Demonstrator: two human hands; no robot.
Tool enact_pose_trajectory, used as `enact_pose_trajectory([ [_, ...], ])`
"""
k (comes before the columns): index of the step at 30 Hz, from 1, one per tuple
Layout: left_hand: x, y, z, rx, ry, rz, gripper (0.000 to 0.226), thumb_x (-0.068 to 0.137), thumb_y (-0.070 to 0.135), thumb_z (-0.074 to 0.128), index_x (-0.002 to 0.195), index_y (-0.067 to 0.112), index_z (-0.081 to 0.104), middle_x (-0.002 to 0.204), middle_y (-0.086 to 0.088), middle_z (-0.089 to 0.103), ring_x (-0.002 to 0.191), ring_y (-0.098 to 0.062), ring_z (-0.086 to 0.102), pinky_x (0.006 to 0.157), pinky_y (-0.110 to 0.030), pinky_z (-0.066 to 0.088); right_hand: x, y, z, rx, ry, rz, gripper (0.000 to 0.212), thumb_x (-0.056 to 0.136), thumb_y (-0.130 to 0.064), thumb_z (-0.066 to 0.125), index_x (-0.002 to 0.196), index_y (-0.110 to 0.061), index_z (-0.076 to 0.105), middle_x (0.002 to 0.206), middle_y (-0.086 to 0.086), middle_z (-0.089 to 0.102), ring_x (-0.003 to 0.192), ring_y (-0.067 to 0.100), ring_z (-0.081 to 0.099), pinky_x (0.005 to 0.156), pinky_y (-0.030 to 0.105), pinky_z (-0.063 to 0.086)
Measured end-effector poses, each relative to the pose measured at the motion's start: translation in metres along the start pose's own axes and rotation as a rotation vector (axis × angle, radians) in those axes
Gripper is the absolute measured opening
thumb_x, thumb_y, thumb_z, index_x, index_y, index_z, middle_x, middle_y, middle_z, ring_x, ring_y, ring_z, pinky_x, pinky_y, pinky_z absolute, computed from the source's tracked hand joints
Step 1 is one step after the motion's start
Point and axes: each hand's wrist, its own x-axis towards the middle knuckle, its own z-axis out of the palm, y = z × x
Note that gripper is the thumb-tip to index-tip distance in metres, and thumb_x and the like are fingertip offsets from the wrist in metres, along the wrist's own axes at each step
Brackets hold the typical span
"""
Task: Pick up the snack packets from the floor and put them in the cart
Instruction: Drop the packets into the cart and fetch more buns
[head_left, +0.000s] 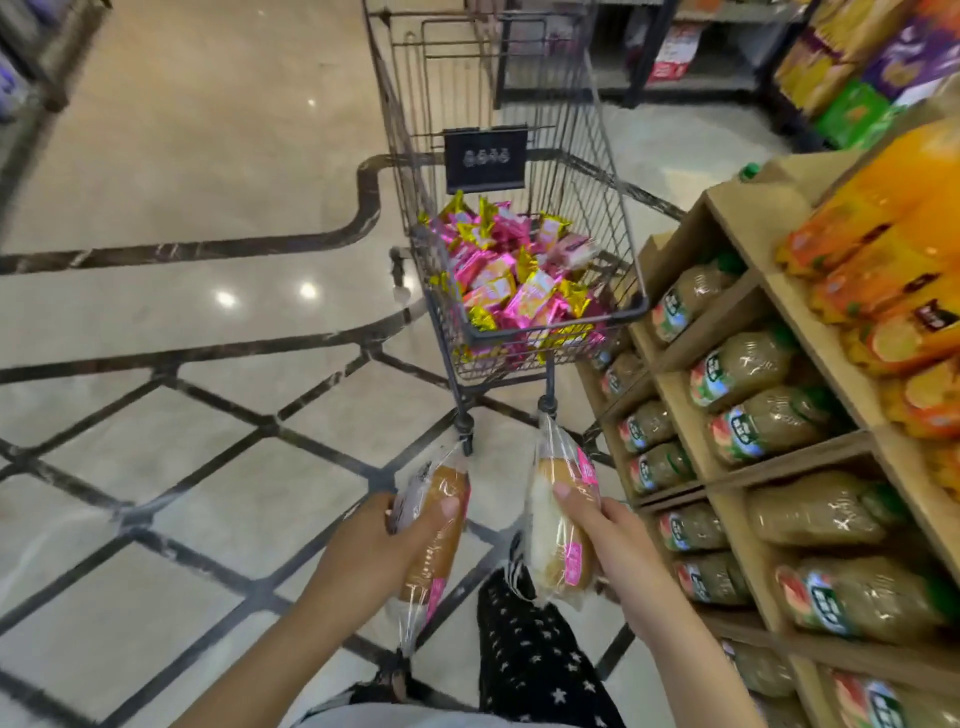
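1. Fingers of my left hand (396, 540) curl round one bread packet (437, 567), thumb pressed on its front.
2. My right hand (598, 526) grips a second bread packet (549, 545) the same way.
3. Both packets hang above the floor (208, 467), just short of the cart (550, 331), which stands beside wooden shelves (680, 410) of bottles (748, 364).
4. Pink and gold snack packets (519, 283) lie heaped in the cart's basket.

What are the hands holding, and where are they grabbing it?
Each hand grips one clear-wrapped snack packet around its middle: the left hand holds the left packet, the right hand the right packet.
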Motion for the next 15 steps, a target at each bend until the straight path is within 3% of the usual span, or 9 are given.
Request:
enact_pose_trajectory([
  [3, 0.046, 0.042, 0.022, -0.012, -0.024, 0.013, 0.058, 0.063, 0.078, 0.056, 0.096, 0.031, 0.058, 0.088, 0.008, 0.07, 0.077, -0.007, 0.068, 0.075, -0.031, 0.057, 0.044, -0.033, -0.032, 0.039, -0.008, 0.008, 0.048, 0.083, -0.05, 0.066, 0.115, -0.014, 0.062, 0.101, 0.002, 0.073, 0.089, 0.017, 0.071, 0.067, 0.023, 0.053],
  [6, 0.088, 0.093, 0.045, -0.065, -0.011, 0.011, 0.054, 0.065, 0.074, 0.059, 0.099, 0.031, 0.06, 0.085, 0.01, 0.071, 0.074, -0.004, 0.069, 0.065, -0.024, 0.053, 0.091, -0.07, -0.07, 0.013, 0.028, -0.006, 0.063, 0.071, -0.062, 0.07, 0.112, -0.014, 0.065, 0.1, 0.001, 0.075, 0.089, 0.016, 0.072, 0.076, 0.029, 0.056],
  [9, 0.122, 0.147, 0.065, -0.079, 0.013, 0.0, 0.049, 0.07, 0.07, 0.06, 0.095, 0.028, 0.059, 0.088, 0.008, 0.07, 0.078, -0.009, 0.067, 0.063, -0.026, 0.048, 0.128, -0.11, -0.105, -0.026, 0.021, -0.027, 0.073, 0.062, -0.071, 0.073, 0.11, -0.017, 0.067, 0.098, -0.001, 0.076, 0.09, 0.017, 0.072, 0.09, 0.041, 0.056],
  [13, 0.162, 0.201, 0.077, -0.122, 0.036, 0.022, 0.028, 0.081, 0.058, 0.063, 0.089, 0.032, 0.056, 0.087, 0.007, 0.068, 0.075, -0.008, 0.066, 0.06, -0.024, 0.048, 0.178, -0.163, -0.137, -0.069, 0.079, -0.068, 0.05, 0.078, -0.055, 0.07, 0.107, -0.015, 0.067, 0.1, 0.001, 0.074, 0.092, 0.017, 0.07, 0.093, 0.04, 0.054],
  [15, 0.18, 0.213, 0.076, -0.172, 0.015, 0.026, 0.03, 0.078, 0.061, 0.064, 0.091, 0.035, 0.057, 0.09, 0.009, 0.07, 0.079, -0.01, 0.069, 0.066, -0.026, 0.052, 0.198, -0.181, -0.142, -0.05, 0.091, -0.084, 0.051, 0.079, -0.054, 0.069, 0.11, -0.014, 0.066, 0.101, 0.002, 0.073, 0.093, 0.017, 0.07, 0.093, 0.039, 0.054],
])
